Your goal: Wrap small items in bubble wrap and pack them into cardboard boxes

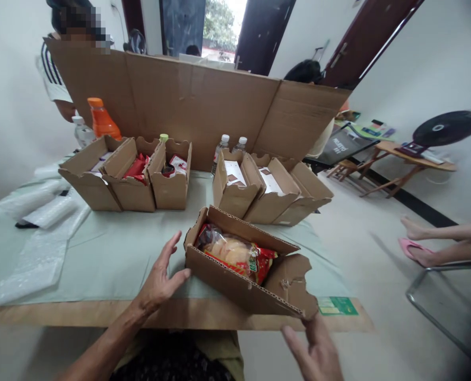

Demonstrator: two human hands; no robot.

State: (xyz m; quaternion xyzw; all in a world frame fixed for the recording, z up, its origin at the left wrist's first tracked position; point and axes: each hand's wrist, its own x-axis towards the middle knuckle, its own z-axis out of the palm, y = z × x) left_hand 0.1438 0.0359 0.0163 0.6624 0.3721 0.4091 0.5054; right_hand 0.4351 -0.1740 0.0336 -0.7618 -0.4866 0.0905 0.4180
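A long open-topped cardboard box point(235, 280) lies at a slant near the front edge of the table. Inside it rests a clear and red plastic packet point(235, 251) of round, pale baked snacks. My left hand point(159, 283) is beside the box's left end, with thumb and fingers apart and nothing in the palm. At the near right corner of the box is my right hand point(316, 346), its thumb spread away from the fingers. Its fingertips meet the corner and are partly hidden there.
Cardboard boxes stand in a left group point(134, 193) and a right group point(269, 203), several holding packets or white cartons. Behind them rises a cardboard partition point(203, 116). Bubble wrap point(40, 254) lies at left. An orange bottle point(102, 121) stands at the back. People sit nearby.
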